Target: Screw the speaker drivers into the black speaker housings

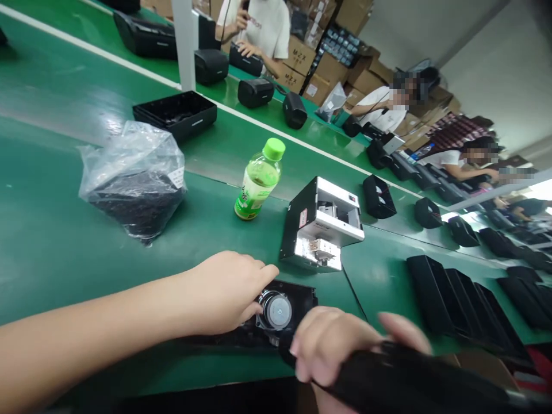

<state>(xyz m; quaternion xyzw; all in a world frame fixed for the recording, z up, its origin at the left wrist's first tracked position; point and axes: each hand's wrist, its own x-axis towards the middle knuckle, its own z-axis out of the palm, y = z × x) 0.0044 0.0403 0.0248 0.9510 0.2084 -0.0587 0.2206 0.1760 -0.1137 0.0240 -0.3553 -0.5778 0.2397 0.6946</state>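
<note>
A black speaker panel [302, 293] lies on the green bench before me, with a round silver speaker driver [279, 311] set in it. My left hand [228, 293] rests over the panel's left part, its fingers curled round the far side and its thumb beside the driver. Part of the panel is hidden under that hand. Blurred by motion, my right hand [336, 345] is wrapped around a black electric screwdriver [401, 374], just right of the driver. The tool's front end points toward the panel; its tip cannot be made out.
Beyond the panel stand a screw feeder [302, 241], a green-capped bottle [259, 184] and a clear plastic bag [133, 178] of black parts. An open black housing [176, 115] lies behind the bag. Several black housings [435, 293] stand at right. Co-workers sit across the line.
</note>
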